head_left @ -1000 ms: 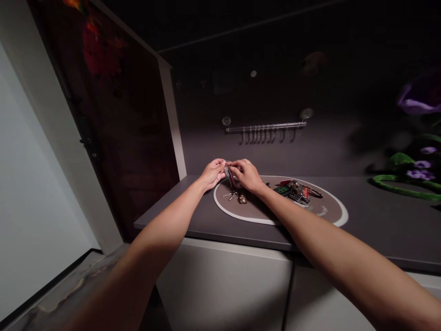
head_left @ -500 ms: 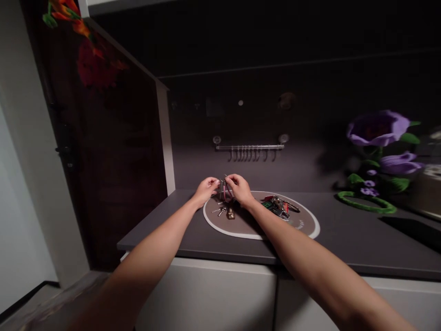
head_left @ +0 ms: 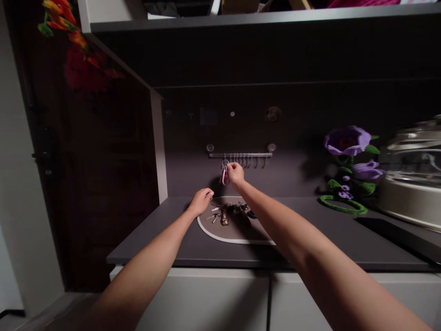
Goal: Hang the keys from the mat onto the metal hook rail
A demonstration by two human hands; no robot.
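My right hand (head_left: 235,174) is raised in front of the hook rail (head_left: 241,155), its fingers closed on a key ring with a pink strap (head_left: 224,177) that hangs down. Lower and to the left, my left hand (head_left: 201,201) is over the left edge of the oval mat (head_left: 220,237), fingers closed; what they hold, if anything, is too small to name. Near it on the mat lie loose keys (head_left: 216,217) and a brown key fob (head_left: 225,217). More keys (head_left: 241,207) lie behind, partly hidden by my right forearm.
Purple felt flowers (head_left: 347,140) with a green ring base (head_left: 343,205) stand on the counter (head_left: 155,239) at the right. Beside them is a white appliance with a clear dome (head_left: 413,188). A shelf (head_left: 262,18) overhangs above. A dark flat object (head_left: 396,236) lies front right.
My right hand has risen toward the rail, lifting the key ring with the pink strap. My left hand has parted from it and dropped lower. The view has shifted, showing more of the shelf.
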